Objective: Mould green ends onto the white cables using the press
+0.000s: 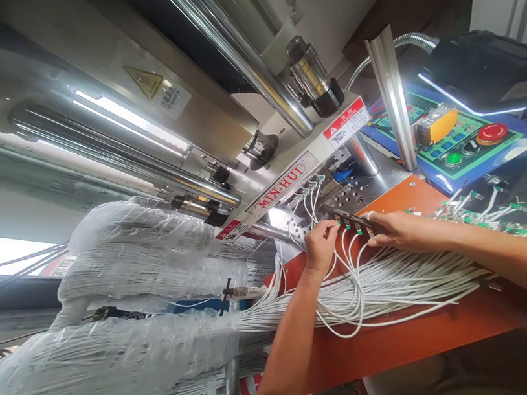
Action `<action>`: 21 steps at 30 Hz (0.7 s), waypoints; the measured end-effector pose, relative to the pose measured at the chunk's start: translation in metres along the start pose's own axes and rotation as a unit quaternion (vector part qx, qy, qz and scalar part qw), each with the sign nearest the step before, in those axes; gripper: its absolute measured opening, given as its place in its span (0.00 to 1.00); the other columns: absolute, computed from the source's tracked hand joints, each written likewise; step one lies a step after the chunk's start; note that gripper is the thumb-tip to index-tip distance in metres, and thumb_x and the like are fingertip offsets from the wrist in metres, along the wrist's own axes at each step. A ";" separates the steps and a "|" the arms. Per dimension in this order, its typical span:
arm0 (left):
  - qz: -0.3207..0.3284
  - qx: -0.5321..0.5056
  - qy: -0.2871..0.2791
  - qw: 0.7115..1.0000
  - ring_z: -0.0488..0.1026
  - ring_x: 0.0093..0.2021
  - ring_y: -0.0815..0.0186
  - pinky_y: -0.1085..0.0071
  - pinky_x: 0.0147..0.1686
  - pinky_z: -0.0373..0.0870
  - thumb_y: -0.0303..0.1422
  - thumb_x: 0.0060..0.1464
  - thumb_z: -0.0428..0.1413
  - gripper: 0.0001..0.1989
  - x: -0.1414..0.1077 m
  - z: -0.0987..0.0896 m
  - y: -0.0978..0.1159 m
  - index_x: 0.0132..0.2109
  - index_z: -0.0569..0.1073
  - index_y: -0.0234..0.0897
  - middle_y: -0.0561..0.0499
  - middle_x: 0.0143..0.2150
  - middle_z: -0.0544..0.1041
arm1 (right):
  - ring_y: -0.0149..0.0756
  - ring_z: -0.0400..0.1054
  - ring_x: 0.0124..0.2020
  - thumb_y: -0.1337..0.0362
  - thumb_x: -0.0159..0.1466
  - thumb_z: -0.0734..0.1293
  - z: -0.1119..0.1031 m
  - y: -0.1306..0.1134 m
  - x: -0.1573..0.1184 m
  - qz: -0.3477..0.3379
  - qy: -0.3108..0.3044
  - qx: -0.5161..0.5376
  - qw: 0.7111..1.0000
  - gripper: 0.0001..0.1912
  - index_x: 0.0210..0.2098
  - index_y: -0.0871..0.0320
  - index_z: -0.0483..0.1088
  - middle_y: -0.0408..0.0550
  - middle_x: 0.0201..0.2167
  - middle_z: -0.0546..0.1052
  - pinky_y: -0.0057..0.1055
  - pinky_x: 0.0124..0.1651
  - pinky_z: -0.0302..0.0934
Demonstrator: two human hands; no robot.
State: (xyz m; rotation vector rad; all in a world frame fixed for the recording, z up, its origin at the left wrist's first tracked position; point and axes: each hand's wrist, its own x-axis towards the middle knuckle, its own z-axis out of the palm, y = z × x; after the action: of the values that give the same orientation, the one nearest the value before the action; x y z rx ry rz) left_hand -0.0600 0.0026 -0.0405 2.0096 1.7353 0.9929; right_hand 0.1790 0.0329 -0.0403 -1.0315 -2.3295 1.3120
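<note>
Left fingers: we are pinching thumb and fingertips of our left hand (322,245) together at a small green-tipped cable end (338,223), by the dark slotted bar.
Right fingers: we are gripping the near end of the dark slotted bar (356,221) between thumb and fingers of our right hand (394,231).
Bar: it is holding more green-tipped ends, their white cables looping down.
White cables (393,284): a thick bundle is lying under our hands, across the orange board (410,334).
Machine (286,184): its MIN-HUI crosspiece is standing just beyond our left hand, with more cable ends sitting beneath it.
Right side: a metal post (392,101) is standing before the control panel (470,135), partly hiding it.
Left side: plastic-wrapped cable bundles (120,361) are hanging beside the machine.
</note>
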 end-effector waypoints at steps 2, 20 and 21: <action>0.012 0.010 0.002 1.000 0.77 0.34 0.68 0.72 0.38 0.73 0.29 0.56 0.56 0.05 0.000 0.000 -0.001 0.37 0.78 0.39 0.51 0.35 0.80 | 0.40 0.68 0.35 0.52 0.63 0.61 -0.001 -0.002 -0.001 0.000 -0.005 -0.005 1.000 0.13 0.39 0.54 0.60 0.49 0.35 0.74 0.31 0.35 0.56; 0.063 0.042 0.003 0.997 0.78 0.35 0.65 0.69 0.39 0.74 0.31 0.55 0.59 0.03 0.001 0.001 -0.002 0.36 0.79 0.41 0.50 0.34 0.81 | 0.40 0.69 0.37 0.53 0.63 0.61 0.005 0.000 -0.002 -0.007 0.006 -0.007 1.000 0.11 0.39 0.53 0.60 0.47 0.36 0.75 0.31 0.37 0.58; 0.066 0.051 0.002 0.997 0.78 0.35 0.65 0.68 0.39 0.74 0.31 0.55 0.59 0.03 0.001 0.001 -0.003 0.36 0.79 0.40 0.50 0.34 0.81 | 0.40 0.69 0.37 0.52 0.63 0.61 0.005 0.000 -0.002 -0.007 0.004 -0.004 1.000 0.12 0.40 0.53 0.60 0.47 0.36 0.75 0.31 0.37 0.58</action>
State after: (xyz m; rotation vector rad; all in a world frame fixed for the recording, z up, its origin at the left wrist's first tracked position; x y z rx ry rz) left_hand -0.0618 0.0045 -0.0426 2.2122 1.7060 0.9674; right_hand 0.1778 0.0289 -0.0428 -1.0188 -2.3331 1.2913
